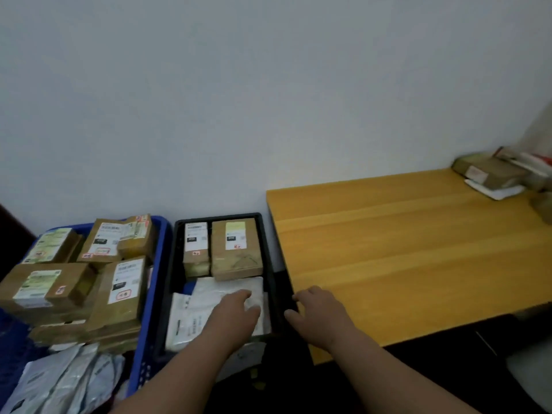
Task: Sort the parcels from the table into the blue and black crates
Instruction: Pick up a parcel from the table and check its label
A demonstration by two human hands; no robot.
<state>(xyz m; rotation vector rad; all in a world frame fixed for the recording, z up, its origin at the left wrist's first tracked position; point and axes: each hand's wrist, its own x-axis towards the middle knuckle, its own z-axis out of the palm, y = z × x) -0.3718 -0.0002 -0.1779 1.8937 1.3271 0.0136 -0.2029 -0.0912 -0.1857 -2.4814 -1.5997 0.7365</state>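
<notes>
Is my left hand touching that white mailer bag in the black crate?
Touching. The head view shows the left hand lying flat on the white mailer bag in the black crate, no gap visible.

Plain pale wall (239, 100) fills most of the view, lit pretty dim and flat. Yellowish wooden table (418, 249) butts right up against it, dark floor (448, 369) underneath.
</notes>
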